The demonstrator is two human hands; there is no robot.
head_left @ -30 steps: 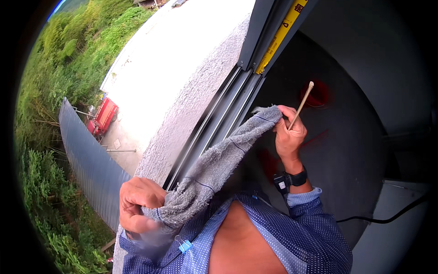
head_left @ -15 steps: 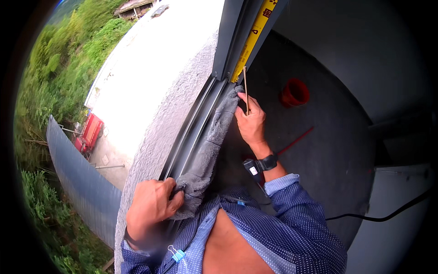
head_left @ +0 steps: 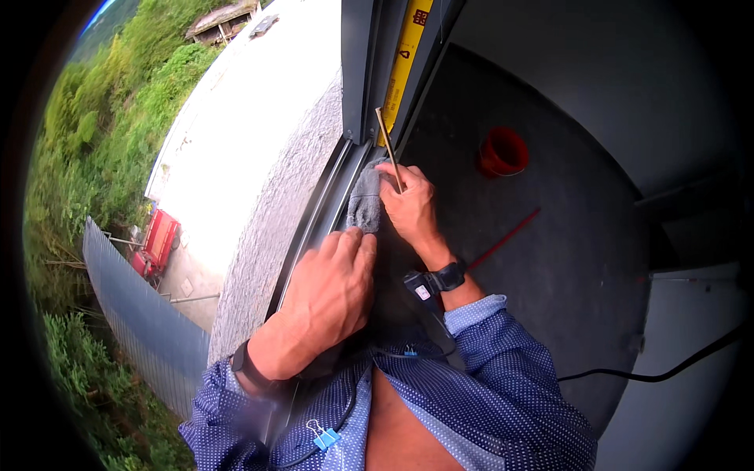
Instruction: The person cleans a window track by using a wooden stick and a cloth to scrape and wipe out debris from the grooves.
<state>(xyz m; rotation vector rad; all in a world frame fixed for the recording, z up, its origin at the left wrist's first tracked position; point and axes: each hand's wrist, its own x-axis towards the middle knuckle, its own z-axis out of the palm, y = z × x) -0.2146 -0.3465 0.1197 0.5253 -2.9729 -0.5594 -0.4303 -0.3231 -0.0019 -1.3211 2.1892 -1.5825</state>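
Note:
A grey cloth (head_left: 364, 200) lies bunched along the inner side of the sliding-window track (head_left: 331, 188), near the foot of the upright frame (head_left: 356, 71). My right hand (head_left: 411, 208) is closed on a thin wooden stick (head_left: 387, 141), its upper end standing above the fingers. Its fingertips also press the cloth's far end. At the cloth's near end is my left hand (head_left: 326, 290), its fingers bent together over the fabric; their tips are partly hidden. Whatever lies beneath the cloth does not show.
A yellow printed strip (head_left: 402, 71) runs up the frame. Indoors, a red bucket (head_left: 503, 151) and a thin red rod (head_left: 504, 238) are on the dark floor. Outside, left of the rough sill (head_left: 263, 204), are a corrugated metal sheet (head_left: 137, 306) and a red vehicle (head_left: 157, 242) far below.
My left hand has moved up the track toward my right hand, and the cloth, stretched long before, is gathered short. The stick now tilts to the left.

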